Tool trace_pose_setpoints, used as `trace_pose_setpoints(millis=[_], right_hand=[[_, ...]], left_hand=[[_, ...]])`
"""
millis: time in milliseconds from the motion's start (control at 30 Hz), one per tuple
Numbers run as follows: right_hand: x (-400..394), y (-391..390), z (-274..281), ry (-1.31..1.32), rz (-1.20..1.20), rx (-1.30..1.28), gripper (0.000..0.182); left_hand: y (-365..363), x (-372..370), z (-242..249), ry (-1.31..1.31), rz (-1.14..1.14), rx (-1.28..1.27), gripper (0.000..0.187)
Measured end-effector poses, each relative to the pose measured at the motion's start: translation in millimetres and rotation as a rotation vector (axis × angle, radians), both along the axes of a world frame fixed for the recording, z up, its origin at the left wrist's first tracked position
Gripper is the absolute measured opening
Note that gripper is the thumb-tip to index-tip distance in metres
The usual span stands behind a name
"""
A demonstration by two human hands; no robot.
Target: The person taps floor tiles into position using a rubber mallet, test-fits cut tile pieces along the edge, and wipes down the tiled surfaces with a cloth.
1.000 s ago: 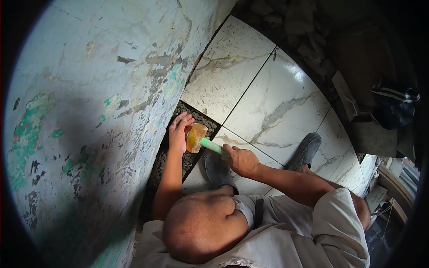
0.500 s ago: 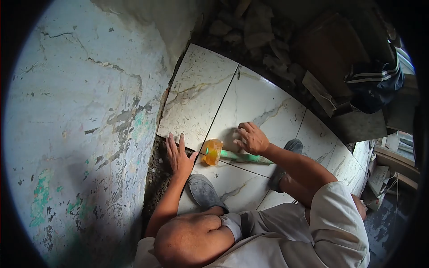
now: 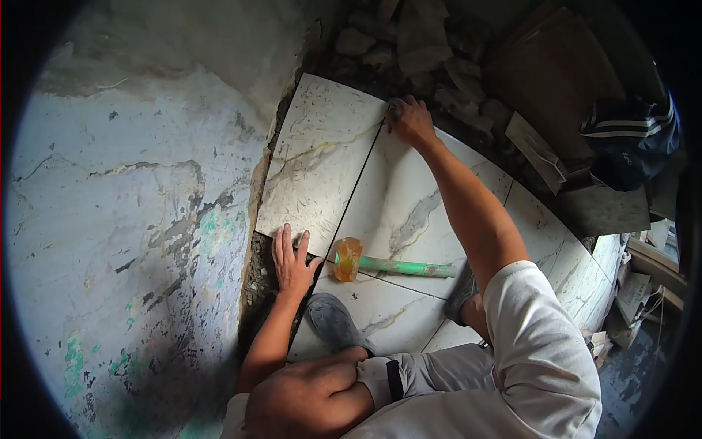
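The long tile (image 3: 322, 164) runs from our left hand (image 3: 292, 268), fingers wide at its near end, to our right hand (image 3: 412, 123) by its far corner, whose hold we can't tell.

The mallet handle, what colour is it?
Green: the mallet handle shows best in the head camera view.

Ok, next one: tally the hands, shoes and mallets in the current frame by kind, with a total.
Hands: 2 (left hand, right hand)
Shoes: 2 (left shoe, right shoe, partly hidden)
Mallet: 1
Total: 5
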State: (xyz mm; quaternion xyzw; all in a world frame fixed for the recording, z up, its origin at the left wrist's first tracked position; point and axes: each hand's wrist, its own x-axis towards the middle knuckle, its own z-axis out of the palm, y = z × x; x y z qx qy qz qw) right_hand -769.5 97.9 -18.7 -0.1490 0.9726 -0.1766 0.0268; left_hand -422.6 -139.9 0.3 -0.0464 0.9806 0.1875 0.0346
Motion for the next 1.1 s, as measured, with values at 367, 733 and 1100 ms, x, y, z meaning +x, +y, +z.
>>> trace_pose_setpoints(millis=[367,733,1100], right_hand=[[-13,-4,10,0.048,0.171,0.186,0.028],[-17,-7,9,0.1,0.239,0.253,0.031],[-18,-14,18,-0.023,0.196,0.298,0.039]], left_hand=[[-2,-1,-2,0.168,-0.167,-0.015,0.05],[17,3,6,-0.289,1.307,1.23,0.015],[24,-4,-13,-0.381,1.413,1.331,0.016]])
